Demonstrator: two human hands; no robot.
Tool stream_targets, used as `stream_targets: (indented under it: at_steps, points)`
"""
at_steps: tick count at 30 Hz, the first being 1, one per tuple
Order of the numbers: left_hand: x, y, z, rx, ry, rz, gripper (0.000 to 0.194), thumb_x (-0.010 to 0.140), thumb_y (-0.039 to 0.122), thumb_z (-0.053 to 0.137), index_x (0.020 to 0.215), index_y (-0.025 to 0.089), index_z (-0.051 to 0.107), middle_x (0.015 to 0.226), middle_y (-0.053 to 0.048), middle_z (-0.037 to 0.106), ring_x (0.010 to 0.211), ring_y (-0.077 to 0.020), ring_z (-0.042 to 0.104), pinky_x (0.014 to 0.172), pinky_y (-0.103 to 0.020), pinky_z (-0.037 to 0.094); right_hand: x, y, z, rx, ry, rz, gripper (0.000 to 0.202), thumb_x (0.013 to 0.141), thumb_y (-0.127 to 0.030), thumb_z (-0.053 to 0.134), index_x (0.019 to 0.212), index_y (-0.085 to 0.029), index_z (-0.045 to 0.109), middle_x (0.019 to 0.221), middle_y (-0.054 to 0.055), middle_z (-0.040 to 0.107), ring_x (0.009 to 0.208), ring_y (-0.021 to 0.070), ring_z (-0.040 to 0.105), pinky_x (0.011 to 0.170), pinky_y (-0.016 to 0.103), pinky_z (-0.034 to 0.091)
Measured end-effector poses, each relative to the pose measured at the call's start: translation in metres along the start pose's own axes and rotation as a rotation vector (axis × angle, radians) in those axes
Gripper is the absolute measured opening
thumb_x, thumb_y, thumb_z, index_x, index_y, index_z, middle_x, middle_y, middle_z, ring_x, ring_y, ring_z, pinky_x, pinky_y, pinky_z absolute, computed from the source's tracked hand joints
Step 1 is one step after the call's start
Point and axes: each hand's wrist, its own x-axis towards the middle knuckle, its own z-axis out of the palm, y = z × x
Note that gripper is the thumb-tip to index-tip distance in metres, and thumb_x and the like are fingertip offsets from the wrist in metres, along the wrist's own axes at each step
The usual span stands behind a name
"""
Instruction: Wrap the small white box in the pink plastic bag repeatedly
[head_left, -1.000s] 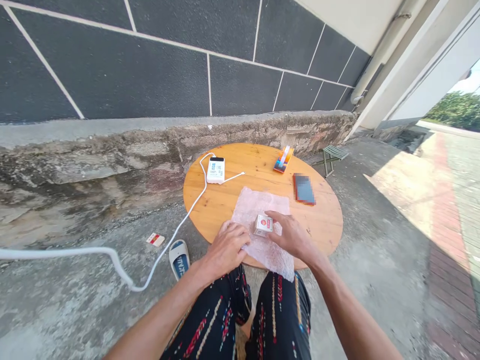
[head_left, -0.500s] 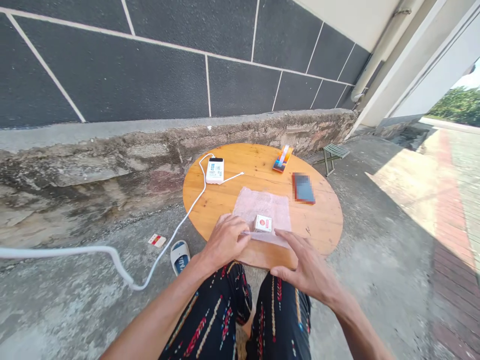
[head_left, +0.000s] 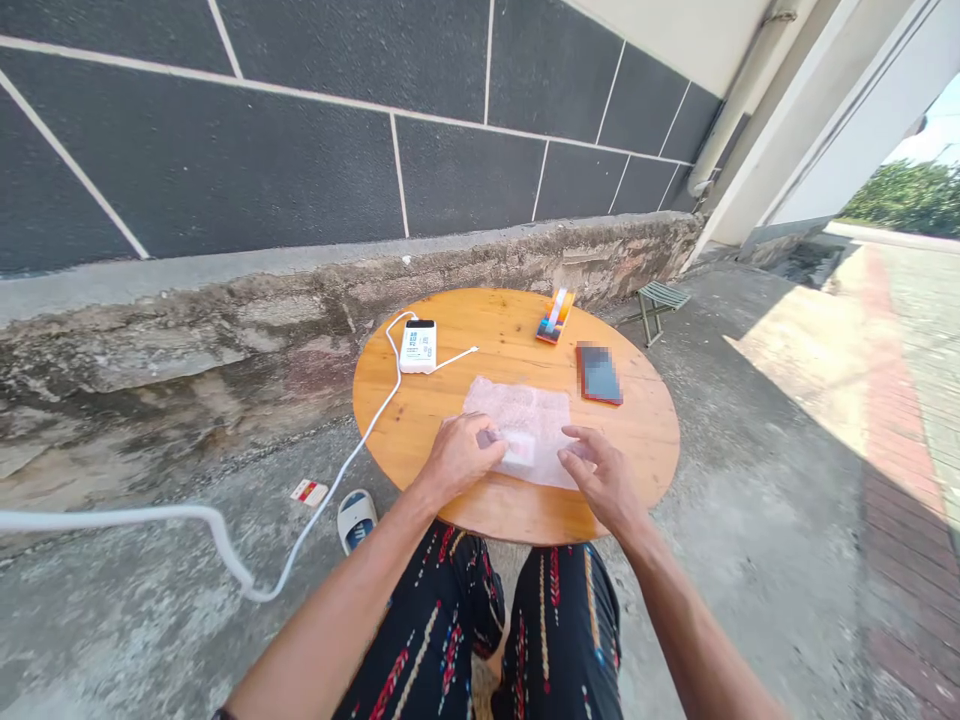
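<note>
Small white box located on round wooden counter, set toward the near side, roughly between the two hands; its print is washed out because a layer of pinkish translucent wrap is draped over it. Rest of the wrap is spread flat on the counter beyond the box, far edge slightly crinkled. Left hand is placed at the left end of the box, fingers curled, thumb and index close to it; whether wrap or box is actually pinched there cannot be told, view too blurry. Right hand is held at the right edge of the wrap, thumb and index parted, well clear of the box. Hands are kept apart from each other. Farther back on the counter: white device with dark screen at left, long white cable led from it off the counter, short white lead stretched out beside it; orange tape dispenser near the far edge; pixelated dark phone with reddish rim to its near right. On the ground, a white slipper and a small red-and-white packet are seen at left, folding stool at right, by the dark tiled wall.
</note>
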Motion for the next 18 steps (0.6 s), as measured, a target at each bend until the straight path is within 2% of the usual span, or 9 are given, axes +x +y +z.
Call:
stream_targets:
  at_steps: [4,8,18]
  points:
    - [0.001,-0.006,0.007,-0.094,-0.02,-0.072,0.015,0.074,0.027,0.056,0.075,0.017,0.067,0.066,0.002,0.063,0.064,-0.0124,0.054,0.06,-0.022,0.038,0.001,0.01,0.004,0.045,-0.006,0.05,0.038,0.081,-0.039,0.056,0.112,-0.016,0.057,0.071,0.001,0.059,0.065,0.0153,0.055,0.06,0.027,0.042]
    - [0.002,-0.013,0.012,-0.166,-0.033,-0.11,0.018,0.072,0.026,0.056,0.078,0.016,0.069,0.07,0.001,0.065,0.066,-0.0125,0.055,0.06,-0.021,0.038,0.0,0.014,0.007,0.068,0.019,0.096,0.043,0.081,-0.04,0.057,0.116,-0.016,0.055,0.066,-0.002,0.053,0.058,0.013,0.047,0.055,0.025,0.038]
    - [0.004,-0.016,0.009,-0.238,-0.07,-0.126,0.019,0.069,0.025,0.057,0.078,0.015,0.069,0.067,0.002,0.062,0.06,-0.0107,0.049,0.055,-0.02,0.035,-0.007,0.016,0.012,0.196,0.014,0.116,0.045,0.083,-0.041,0.056,0.12,-0.016,0.052,0.059,-0.006,0.039,0.054,0.0107,0.037,0.051,0.024,0.03]
